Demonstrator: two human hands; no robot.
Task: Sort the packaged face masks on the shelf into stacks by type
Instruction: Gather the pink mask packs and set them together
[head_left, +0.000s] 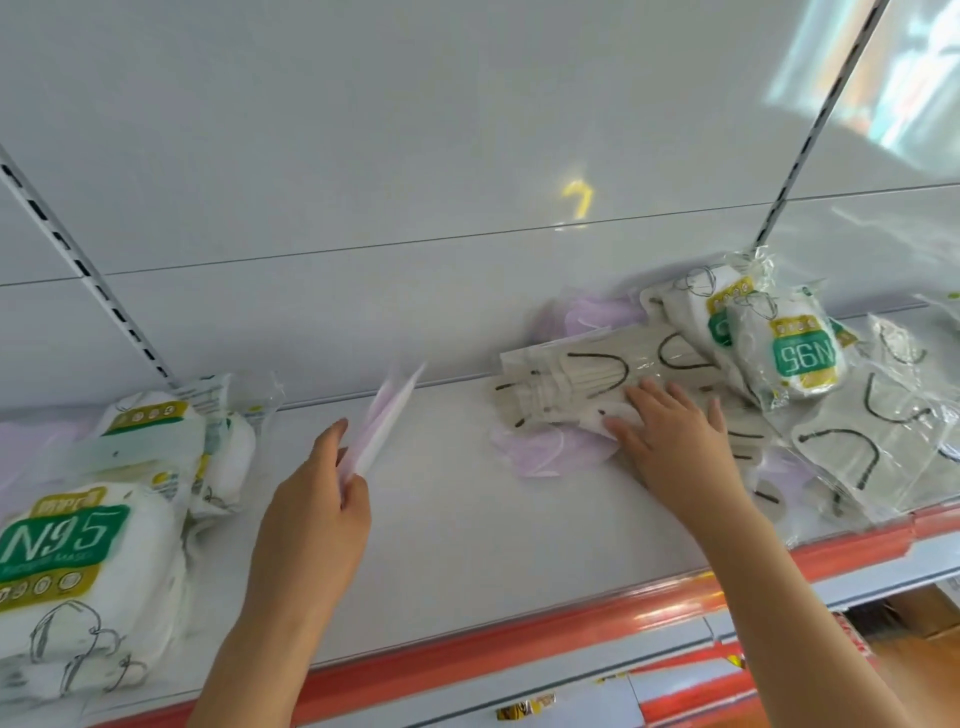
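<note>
My left hand (317, 499) pinches a pale pink packaged mask (387, 421) by its lower end and holds it edge-on above the middle of the white shelf (457, 519). My right hand (675, 441) lies flat, fingers spread, on a beige mask pack with black ear loops (566, 384) in the mixed pile at the right. Pink mask packs (540, 452) stick out from under that pile. White N95 packs (795, 353) lie on top of the pile at the back right. At the left stands a stack of N95 packs (78, 561).
More beige packs (872, 441) spread to the shelf's right end. An orange-red price rail (519, 644) runs along the shelf's front edge. Slotted uprights (88, 270) rise along the white back panel (415, 156). A faint pink pack (31, 441) lies at the far left.
</note>
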